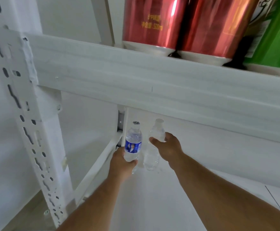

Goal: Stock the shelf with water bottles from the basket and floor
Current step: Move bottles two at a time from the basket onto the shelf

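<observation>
White wall (72,17), slotted white upright (28,130), perhaps pale floor (27,214)

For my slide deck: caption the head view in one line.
Left hand and right hand each set a water bottle on the lower shelf, beneath red cans.

Red cans (182,25) and green carton (275,39) cropped at top.

Both bare forearms stretched forward and upward under the shelf beam (169,97), roughly parallel. Left hand (121,161) below and left of the beam's middle, fingers curled round the lower body of a labelled bottle (133,144). Right hand (166,145) just beside it, nearer the beam, gripping the shoulder of a clear bottle (152,157).
</observation>
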The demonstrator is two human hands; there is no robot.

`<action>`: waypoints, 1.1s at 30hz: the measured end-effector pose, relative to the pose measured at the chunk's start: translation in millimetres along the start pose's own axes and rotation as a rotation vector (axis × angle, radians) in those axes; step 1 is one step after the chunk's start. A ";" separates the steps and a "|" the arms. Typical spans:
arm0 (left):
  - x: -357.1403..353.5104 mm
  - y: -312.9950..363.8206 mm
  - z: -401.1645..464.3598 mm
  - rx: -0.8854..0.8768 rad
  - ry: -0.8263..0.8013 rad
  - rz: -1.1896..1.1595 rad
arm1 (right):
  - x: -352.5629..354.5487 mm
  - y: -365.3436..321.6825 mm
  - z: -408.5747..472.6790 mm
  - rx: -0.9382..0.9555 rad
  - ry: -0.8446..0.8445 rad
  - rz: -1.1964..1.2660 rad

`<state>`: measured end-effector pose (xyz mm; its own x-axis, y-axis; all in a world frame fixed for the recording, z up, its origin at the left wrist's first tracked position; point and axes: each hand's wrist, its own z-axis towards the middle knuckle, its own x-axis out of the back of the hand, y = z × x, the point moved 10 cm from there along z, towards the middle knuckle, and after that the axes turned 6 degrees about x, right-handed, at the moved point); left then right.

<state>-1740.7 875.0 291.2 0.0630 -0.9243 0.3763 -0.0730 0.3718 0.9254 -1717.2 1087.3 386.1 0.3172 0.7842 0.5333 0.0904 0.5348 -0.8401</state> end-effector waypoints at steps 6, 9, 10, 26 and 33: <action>-10.7 -3.0 22.4 -0.021 0.000 0.007 | -16.7 14.7 9.2 -0.016 -0.010 -0.008; -14.9 -4.0 28.7 -0.033 0.010 -0.005 | -22.9 25.5 9.8 -0.039 -0.022 0.025; -16.3 -2.9 30.7 -0.040 0.012 -0.009 | -23.7 26.0 12.3 -0.030 -0.025 0.030; -37.6 9.3 70.0 -0.103 -0.036 -0.022 | -32.9 21.0 42.9 0.019 -0.019 0.039; -42.4 -0.5 67.1 -0.057 -0.072 0.096 | -31.9 14.9 35.4 0.027 -0.034 -0.030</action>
<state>-1810.1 908.2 271.9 -0.0137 -0.8874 0.4609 -0.0187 0.4611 0.8872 -1759.4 1081.4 360.1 0.2828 0.7774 0.5618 0.0740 0.5663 -0.8209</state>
